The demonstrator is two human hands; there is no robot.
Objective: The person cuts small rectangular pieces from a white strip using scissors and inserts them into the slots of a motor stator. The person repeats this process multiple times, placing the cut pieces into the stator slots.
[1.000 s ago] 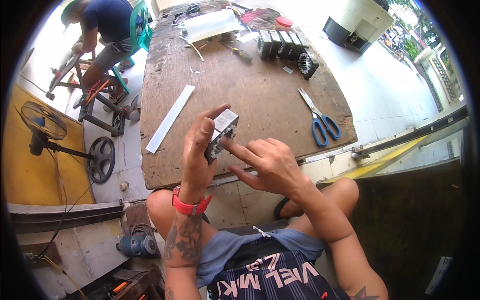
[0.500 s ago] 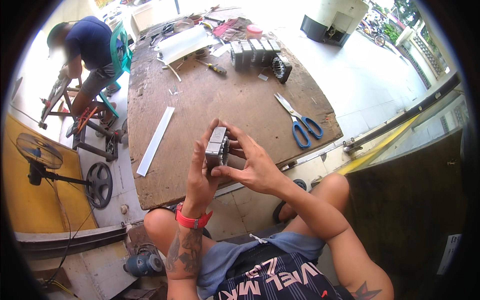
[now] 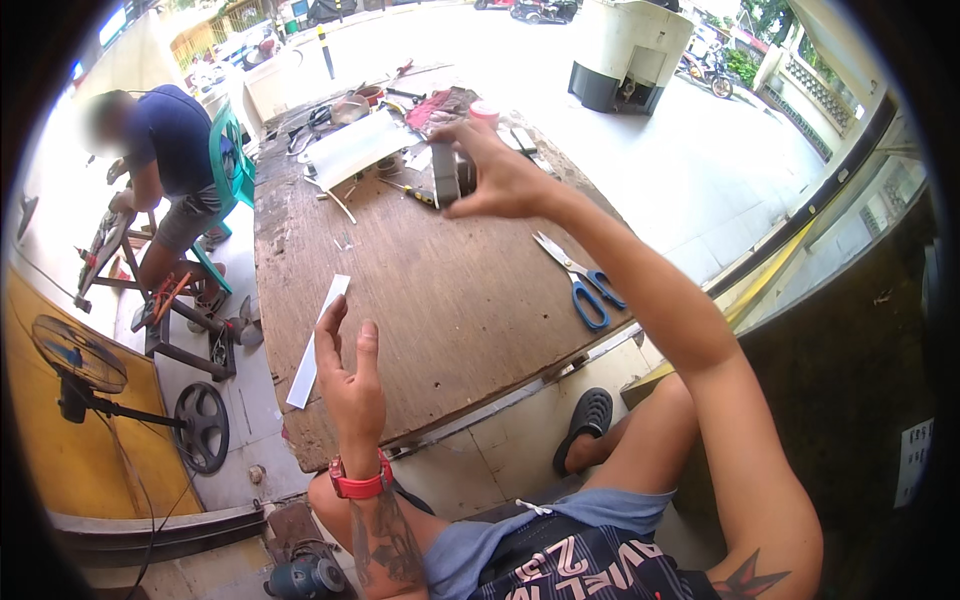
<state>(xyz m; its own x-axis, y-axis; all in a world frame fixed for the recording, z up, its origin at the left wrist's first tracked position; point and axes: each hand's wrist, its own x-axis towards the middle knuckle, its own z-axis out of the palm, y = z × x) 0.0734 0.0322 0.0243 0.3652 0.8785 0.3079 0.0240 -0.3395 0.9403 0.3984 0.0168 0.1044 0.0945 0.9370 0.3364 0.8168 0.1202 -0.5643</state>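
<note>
Over the far part of the wooden table (image 3: 440, 300), my right hand (image 3: 505, 180) grips a grey rectangular block (image 3: 445, 172) between thumb and fingers. Its toothed side, seen a moment earlier, is now mostly hidden by the hand. Behind that hand, most of the row of similar grey blocks (image 3: 523, 140) is covered. A screwdriver (image 3: 418, 193) with a yellow and black handle lies just left of the held block. My left hand (image 3: 352, 392), red watch on its wrist, is raised empty above the near left edge, fingers apart, beside a white flat strip (image 3: 303, 372).
Blue-handled scissors (image 3: 586, 295) lie open at the table's right. A white sheet (image 3: 365, 148) and loose tools crowd the far end near a pink-lidded tub (image 3: 484, 113). Left of the table, a person (image 3: 180, 140) sits on a green chair (image 3: 232, 165); a fan (image 3: 80, 355) stands nearer.
My right hand has carried the grey block away from me, toward the row at the far end. My left hand has let go of it and drawn back. The view has shifted.
</note>
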